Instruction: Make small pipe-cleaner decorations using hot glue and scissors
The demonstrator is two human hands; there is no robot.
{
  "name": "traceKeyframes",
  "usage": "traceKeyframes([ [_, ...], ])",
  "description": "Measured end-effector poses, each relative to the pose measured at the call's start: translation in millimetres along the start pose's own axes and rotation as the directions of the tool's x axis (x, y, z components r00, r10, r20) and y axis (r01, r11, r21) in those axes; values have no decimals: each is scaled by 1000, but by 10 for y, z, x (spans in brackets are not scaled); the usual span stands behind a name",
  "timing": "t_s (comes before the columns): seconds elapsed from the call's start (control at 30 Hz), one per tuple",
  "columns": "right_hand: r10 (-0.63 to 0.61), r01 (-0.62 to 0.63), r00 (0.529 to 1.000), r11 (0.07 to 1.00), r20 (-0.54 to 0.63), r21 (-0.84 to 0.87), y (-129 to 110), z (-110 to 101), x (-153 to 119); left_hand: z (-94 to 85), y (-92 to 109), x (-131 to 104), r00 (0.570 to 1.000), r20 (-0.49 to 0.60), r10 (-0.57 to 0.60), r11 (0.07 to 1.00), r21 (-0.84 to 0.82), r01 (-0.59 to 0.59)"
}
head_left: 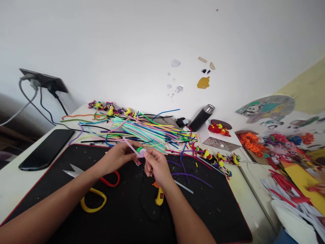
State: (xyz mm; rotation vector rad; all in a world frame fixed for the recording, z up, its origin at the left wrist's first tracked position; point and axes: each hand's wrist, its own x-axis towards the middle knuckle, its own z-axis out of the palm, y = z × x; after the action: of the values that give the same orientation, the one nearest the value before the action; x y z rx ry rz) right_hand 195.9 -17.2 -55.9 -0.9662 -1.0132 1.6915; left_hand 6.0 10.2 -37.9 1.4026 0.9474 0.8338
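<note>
Over the black mat [122, 217], both hands meet at a small piece of pale lilac pipe cleaner [130, 146], coiled at one end with a straight tail pointing up and left. My left hand [118, 156] has its fingers closed at the coil, next to a bit of green. My right hand [156, 166] pinches the coil's right side between thumb and finger. Beneath my right hand lies a yellow glue gun [159, 197], partly covered. Scissors with red and yellow handles [93, 207] lie under my left forearm.
Many coloured pipe cleaners [144, 132] lie behind the mat. A phone [47, 149] is at the left, a black bottle [201, 118] and white box [220, 140] at the back right. Another person's hand [317, 188] shows far right.
</note>
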Motion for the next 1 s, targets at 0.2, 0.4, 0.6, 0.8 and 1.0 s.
traceKeyframes([
  [0.2,0,0,1000,1000,5,-17,18,-12,15,-32,-39,-37,995,-62,81,961,269,-62],
  [0.4,-9,9,1000,1000,-10,-23,13,-1,7,-52,-7,-69,993,-7,117,925,366,-106],
  [0.6,-2,2,1000,1000,6,-29,15,4,7,-51,-46,-75,995,-31,95,958,275,-83],
  [0.8,3,-2,1000,999,15,-37,23,-11,8,-65,-76,-90,991,-37,125,946,307,-108],
  [1.0,20,-19,1000,998,24,-61,8,-1,5,-89,23,-113,965,56,257,793,557,-244],
])
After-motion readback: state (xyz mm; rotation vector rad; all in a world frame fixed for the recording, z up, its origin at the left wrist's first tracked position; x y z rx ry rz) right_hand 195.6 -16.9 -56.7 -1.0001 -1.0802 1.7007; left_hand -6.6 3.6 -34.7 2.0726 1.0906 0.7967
